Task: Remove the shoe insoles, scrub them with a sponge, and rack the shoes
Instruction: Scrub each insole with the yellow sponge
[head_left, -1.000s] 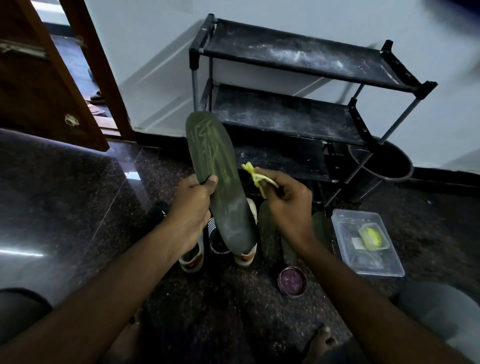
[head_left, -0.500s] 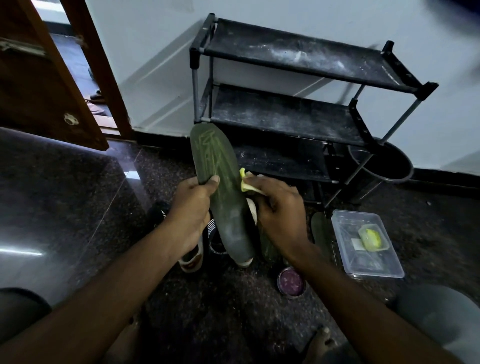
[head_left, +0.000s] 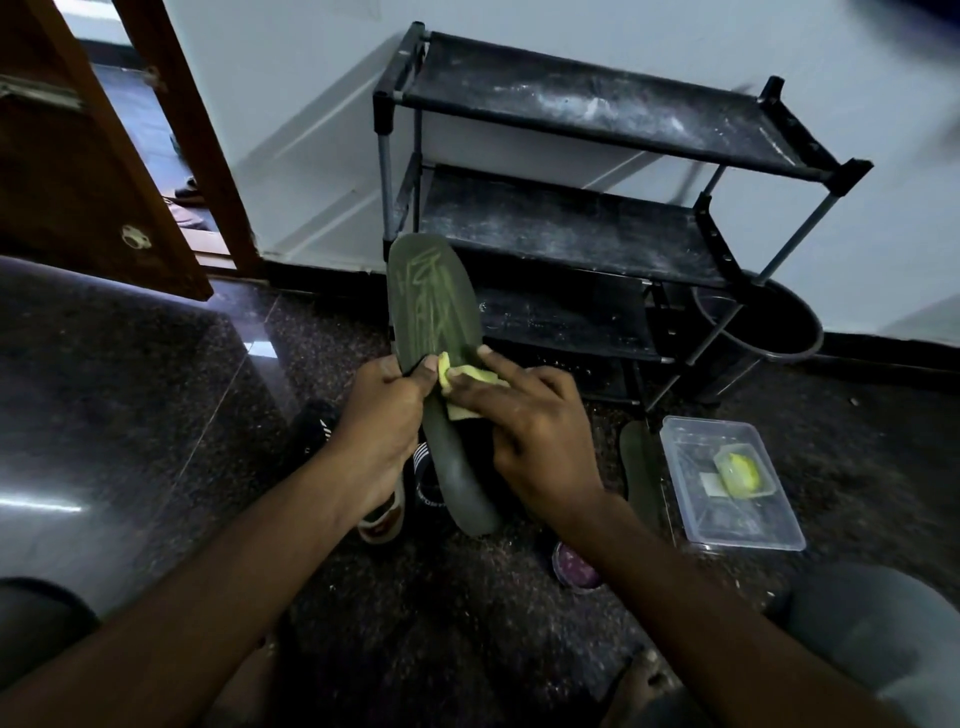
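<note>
Green insole (head_left: 431, 301), markings unreadable | left fingers (head_left: 427, 371) grip it | right fingers (head_left: 498, 364) hold sponge (head_left: 467, 371)

The left hand (head_left: 382, 410) and right hand (head_left: 530, 421) cover the middle of the raised insole (head_left: 434, 301) in front of the shoe rack (head_left: 571, 228), and only a yellow corner of the sponge (head_left: 470, 373) shows under the right fingers. Shoes (head_left: 384, 517) before the rack sit largely behind the left hand; a second insole (head_left: 638, 467) and a purple tin (head_left: 571, 564) are partly behind the right forearm. Before the rack's right end, the yellow thing in the clear box (head_left: 748, 540) is too blurred to name
</note>
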